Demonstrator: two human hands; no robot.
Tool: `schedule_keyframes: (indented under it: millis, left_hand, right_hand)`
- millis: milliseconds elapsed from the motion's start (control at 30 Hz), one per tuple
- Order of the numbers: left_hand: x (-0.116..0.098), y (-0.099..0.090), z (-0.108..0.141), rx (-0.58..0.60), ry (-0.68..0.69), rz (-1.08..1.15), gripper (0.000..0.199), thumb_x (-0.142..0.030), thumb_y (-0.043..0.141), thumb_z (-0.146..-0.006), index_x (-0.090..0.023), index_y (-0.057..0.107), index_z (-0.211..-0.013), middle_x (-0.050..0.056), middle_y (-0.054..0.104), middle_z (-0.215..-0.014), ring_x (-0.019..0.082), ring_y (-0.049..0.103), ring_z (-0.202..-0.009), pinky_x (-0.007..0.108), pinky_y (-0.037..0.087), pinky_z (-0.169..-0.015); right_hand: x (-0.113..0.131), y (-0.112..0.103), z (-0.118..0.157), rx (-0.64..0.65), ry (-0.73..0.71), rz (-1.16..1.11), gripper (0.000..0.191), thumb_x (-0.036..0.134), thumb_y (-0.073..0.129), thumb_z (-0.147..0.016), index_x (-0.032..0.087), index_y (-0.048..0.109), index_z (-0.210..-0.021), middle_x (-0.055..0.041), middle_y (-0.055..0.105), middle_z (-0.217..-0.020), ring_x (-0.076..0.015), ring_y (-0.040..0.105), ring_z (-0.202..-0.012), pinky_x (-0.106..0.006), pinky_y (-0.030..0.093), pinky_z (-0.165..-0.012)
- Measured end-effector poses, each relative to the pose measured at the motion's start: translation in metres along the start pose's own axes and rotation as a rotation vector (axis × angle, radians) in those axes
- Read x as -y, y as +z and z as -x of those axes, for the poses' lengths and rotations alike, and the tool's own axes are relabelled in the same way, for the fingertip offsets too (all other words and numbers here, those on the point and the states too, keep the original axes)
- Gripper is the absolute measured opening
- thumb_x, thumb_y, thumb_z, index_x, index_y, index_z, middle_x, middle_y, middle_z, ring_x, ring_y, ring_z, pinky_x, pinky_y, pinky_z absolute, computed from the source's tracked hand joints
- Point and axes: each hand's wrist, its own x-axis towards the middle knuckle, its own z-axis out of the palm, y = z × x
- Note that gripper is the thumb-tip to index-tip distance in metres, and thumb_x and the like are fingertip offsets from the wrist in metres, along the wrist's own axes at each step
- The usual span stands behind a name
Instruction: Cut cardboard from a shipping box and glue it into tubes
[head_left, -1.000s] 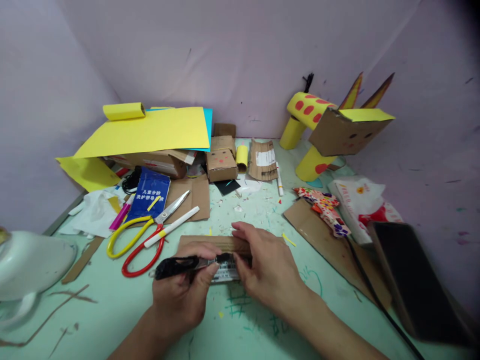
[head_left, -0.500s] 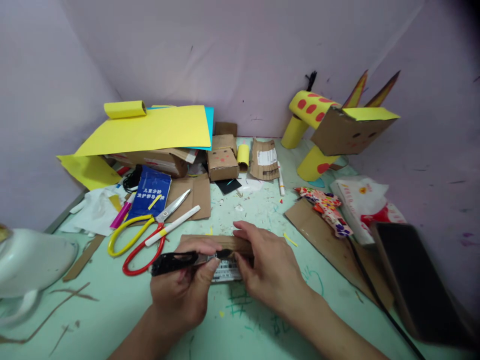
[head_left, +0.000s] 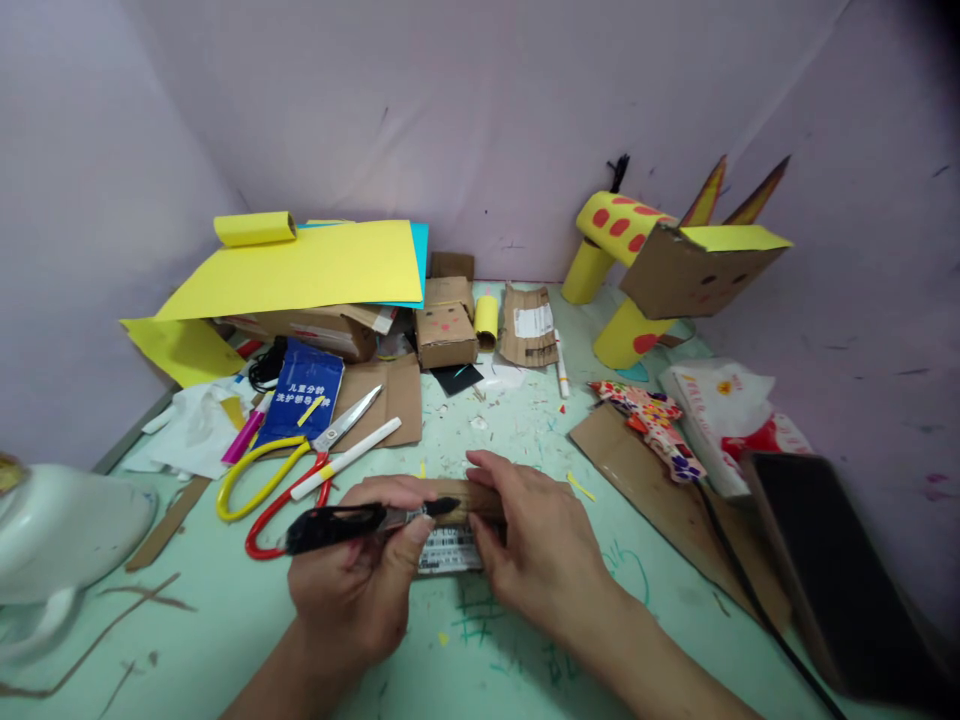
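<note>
My left hand is closed around a black marker pen, its dark tip pointing right, over the cardboard. Under it lies a small folded cardboard piece with a white barcode label on its near face. My right hand grips that piece at its right end, thumb in front and fingers over the top. Part of the cardboard is hidden by both hands. Left of my left hand lie scissors with one yellow and one red handle, and a white marker rests across them.
A white mug stands at the left. Yellow paper sheets cover boxes at the back left. At the back right stands a cardboard-and-paper giraffe-like figure. A phone, a cable and a long cardboard piece lie on the right.
The marker pen and my left hand have drawn slightly left and down, uncovering more of the pen's tip. My right hand stays on the cardboard.
</note>
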Motion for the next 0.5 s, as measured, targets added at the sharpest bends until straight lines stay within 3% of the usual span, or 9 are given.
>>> schedule_keyframes:
  millis: [267, 367, 500]
  left_hand:
    - [0.006, 0.009, 0.003, -0.039, 0.054, 0.004, 0.019, -0.006, 0.058, -0.077, -0.021, 0.058, -0.088, 0.000, 0.068, -0.087, 0.013, 0.066, -0.083, 0.023, 0.055, -0.077]
    - [0.007, 0.005, 0.002, -0.134, 0.042, 0.114, 0.021, -0.003, 0.057, -0.078, -0.020, 0.057, -0.090, 0.001, 0.067, -0.089, 0.014, 0.066, -0.083, 0.026, 0.058, -0.072]
    - [0.007, -0.003, -0.001, -0.302, -0.015, 0.191, 0.021, 0.000, 0.060, -0.076, -0.016, 0.060, -0.090, 0.002, 0.067, -0.089, 0.015, 0.065, -0.085, 0.025, 0.058, -0.071]
  right_hand:
    - [-0.001, 0.000, 0.000, 0.006, -0.012, -0.004, 0.050, 0.018, 0.052, -0.073, 0.013, 0.053, -0.123, -0.0132, 0.071, -0.101, -0.0318, 0.064, -0.093, -0.050, 0.049, -0.080]
    - [-0.002, -0.003, 0.002, -0.002, -0.044, -0.020, 0.050, 0.019, 0.052, -0.074, 0.013, 0.052, -0.124, -0.0131, 0.070, -0.103, -0.0310, 0.063, -0.095, -0.051, 0.049, -0.083]
    - [-0.009, -0.013, 0.003, -0.015, -0.087, -0.023, 0.053, 0.019, 0.056, -0.074, 0.010, 0.049, -0.126, -0.0135, 0.071, -0.103, -0.0280, 0.063, -0.098, -0.053, 0.040, -0.099]
